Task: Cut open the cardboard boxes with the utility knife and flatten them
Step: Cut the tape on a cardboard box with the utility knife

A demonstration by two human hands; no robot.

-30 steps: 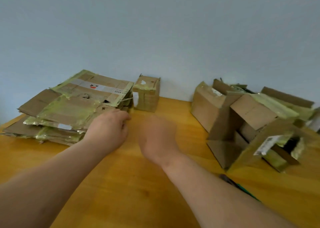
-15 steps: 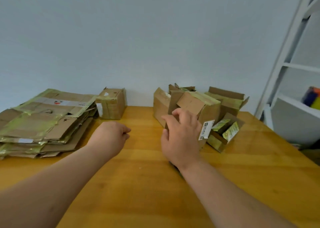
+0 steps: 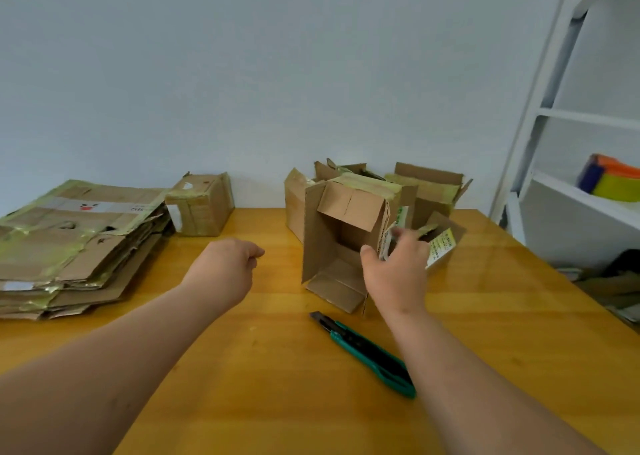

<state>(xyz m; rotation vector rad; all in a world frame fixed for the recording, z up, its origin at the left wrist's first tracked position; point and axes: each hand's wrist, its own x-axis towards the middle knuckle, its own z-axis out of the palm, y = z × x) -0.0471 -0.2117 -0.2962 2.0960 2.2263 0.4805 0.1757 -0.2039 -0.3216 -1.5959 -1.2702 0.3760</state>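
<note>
1. The open box (image 3: 341,243) stands on the table (image 3: 277,368) w/ its mouth facing the person, front flaps splayed, just ahead of the knife (image 3: 363,350). The right hand (image 3: 394,271) grips its right wall, thumb on the near edge and fingers curled round the outside.
2. The left hand (image 3: 225,267) hovers over the table, fingers loosely curled, holding nothing.
3. Judged step: pulling this box out of the group to work on it. Best done by drawing it clear of the other boxes (image 3: 426,191) behind, then steadying it w/ the left hand before taking up the knife.
4. The knife lies free on the table, touched by neither hand; green and black body, long and slim, dark tip pointing toward the box. Blade extension can't be told.
5. Box is brown corrugated card, thin walls, creased flaps, glossy yellow-green tape, a white label on the right side.
6. Far left: a stack of flattened boxes (image 3: 76,243), ragged edges, same tape. A small closed box (image 3: 201,205) sits just beside it.
</note>
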